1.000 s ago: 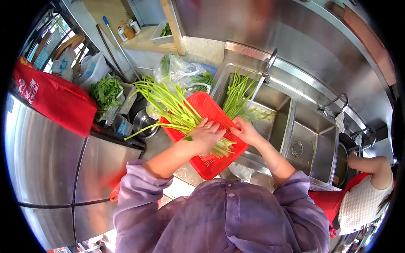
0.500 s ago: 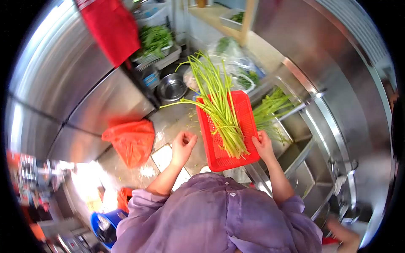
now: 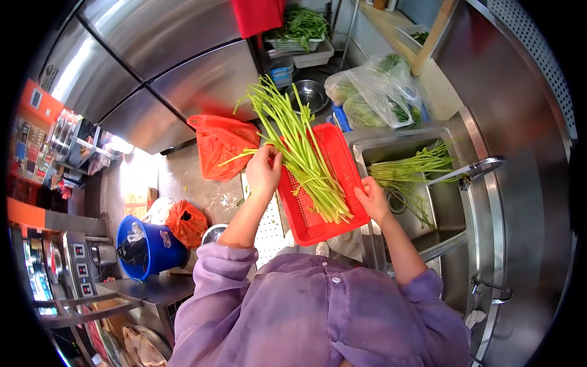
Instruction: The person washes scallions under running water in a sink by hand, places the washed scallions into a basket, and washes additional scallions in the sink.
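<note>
Stainless-steel cabinets lined the far side of a kitchen, with a steel sink at right holding more greens. Just beside the sink, in front of the person, was a red plastic basket. Long green stalks lay in it, their tops jutting past the far left rim. The right hand gripped the basket's right edge, thumb uppermost. The left hand, half curled, was at the outer stalks; whether it pinched any could not be told.
</note>
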`<state>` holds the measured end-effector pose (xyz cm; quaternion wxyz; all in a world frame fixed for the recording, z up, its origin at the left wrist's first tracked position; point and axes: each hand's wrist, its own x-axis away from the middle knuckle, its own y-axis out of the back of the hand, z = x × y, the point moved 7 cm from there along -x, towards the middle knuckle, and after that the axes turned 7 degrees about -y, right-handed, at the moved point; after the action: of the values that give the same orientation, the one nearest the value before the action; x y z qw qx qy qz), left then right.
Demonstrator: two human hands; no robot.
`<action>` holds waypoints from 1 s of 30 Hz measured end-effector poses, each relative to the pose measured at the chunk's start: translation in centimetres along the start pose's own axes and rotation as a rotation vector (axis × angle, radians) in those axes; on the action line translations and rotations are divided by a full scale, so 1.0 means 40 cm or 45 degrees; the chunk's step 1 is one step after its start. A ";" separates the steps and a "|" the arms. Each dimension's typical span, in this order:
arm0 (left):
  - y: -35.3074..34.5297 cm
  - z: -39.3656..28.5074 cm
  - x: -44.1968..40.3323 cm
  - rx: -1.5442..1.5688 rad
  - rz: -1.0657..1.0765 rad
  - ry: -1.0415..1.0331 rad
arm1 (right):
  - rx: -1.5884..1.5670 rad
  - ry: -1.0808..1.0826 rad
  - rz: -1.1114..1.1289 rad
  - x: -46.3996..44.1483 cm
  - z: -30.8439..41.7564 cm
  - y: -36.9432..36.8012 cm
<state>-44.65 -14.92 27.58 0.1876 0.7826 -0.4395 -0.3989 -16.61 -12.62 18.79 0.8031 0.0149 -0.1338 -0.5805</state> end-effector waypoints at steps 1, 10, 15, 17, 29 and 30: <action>0.022 -0.003 0.009 0.069 -0.006 0.048 | -0.015 -0.010 0.007 -0.002 -0.011 -0.004; 0.203 0.095 0.159 -0.046 -0.072 0.306 | 0.149 0.185 0.196 -0.019 0.060 -0.109; 0.287 0.240 0.413 -0.348 0.246 1.001 | -0.001 0.104 0.466 -0.031 0.071 -0.271; 0.378 0.235 0.500 -0.358 -0.198 0.710 | 0.076 0.173 0.609 -0.010 0.110 -0.364; 0.694 0.219 0.653 -0.530 -0.375 0.732 | 0.309 0.274 1.124 0.157 0.165 -0.794; 0.710 0.247 0.682 -0.484 -0.386 0.786 | 0.316 0.286 1.160 0.177 0.169 -0.834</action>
<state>-59.67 -52.63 27.31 0.3914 0.8732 -0.1601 -0.2423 -47.10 -29.22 20.71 0.9772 0.1132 -0.1073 -0.1442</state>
